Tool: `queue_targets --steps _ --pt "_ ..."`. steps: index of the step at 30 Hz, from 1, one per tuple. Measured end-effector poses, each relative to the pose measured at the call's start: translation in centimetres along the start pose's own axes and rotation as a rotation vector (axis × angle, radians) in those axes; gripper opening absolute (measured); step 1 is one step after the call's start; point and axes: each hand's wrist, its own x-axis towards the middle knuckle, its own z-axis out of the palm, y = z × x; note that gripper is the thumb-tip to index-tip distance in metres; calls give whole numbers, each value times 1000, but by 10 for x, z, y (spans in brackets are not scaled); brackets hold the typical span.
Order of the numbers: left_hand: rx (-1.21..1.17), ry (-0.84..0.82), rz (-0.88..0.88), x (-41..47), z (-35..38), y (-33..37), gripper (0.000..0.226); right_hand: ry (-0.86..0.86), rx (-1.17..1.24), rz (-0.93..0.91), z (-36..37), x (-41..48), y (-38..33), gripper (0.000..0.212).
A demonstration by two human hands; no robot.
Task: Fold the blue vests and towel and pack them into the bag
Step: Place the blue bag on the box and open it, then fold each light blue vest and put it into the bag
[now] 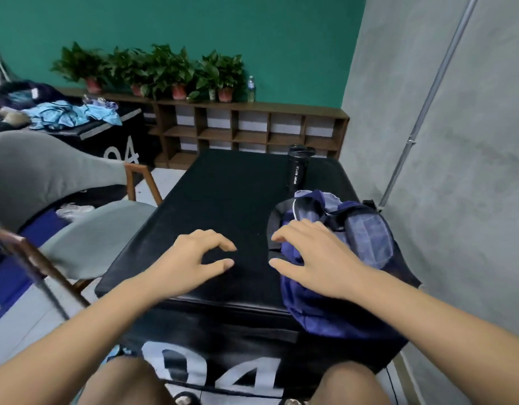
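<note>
Blue vests (65, 116) lie crumpled on the far-left box (112, 133). Left hand (194, 258) hovers over the black tabletop (229, 194), fingers loosely curled, empty. Right hand (314, 255), fingers spread, lies over the bag (369, 238) at the tabletop's right; bag long axis runs near-to-far, mouth facing away.

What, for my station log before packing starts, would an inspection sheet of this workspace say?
Surface: black padded box marked 04.
Job's things: dark blue bag on the box's right side; light blue vests heaped on another box, far left; towel not made out.
Clutter: black bottle upright behind the bag.
Grippers: left hand over the box, holding nothing; right hand over the bag, fingers spread.
Cables: nothing seen.
Surroundings: grey chair at left; plants on a wooden shelf.
</note>
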Motion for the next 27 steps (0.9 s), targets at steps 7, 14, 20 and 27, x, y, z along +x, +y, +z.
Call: queue_targets --steps 7,14,20,27 --pt "-54 128 -352 -132 -46 -82 14 -90 261 -116 85 79 -111 31" --pt "-156 215 -737 -268 -44 -175 9 -276 506 -178 209 132 -224 27" --pt "-203 201 -993 -345 -12 -259 30 -522 688 -59 338 156 -277 30" --pt "-93 -68 -1124 -381 38 -371 64 -777 671 120 490 158 -293 68"
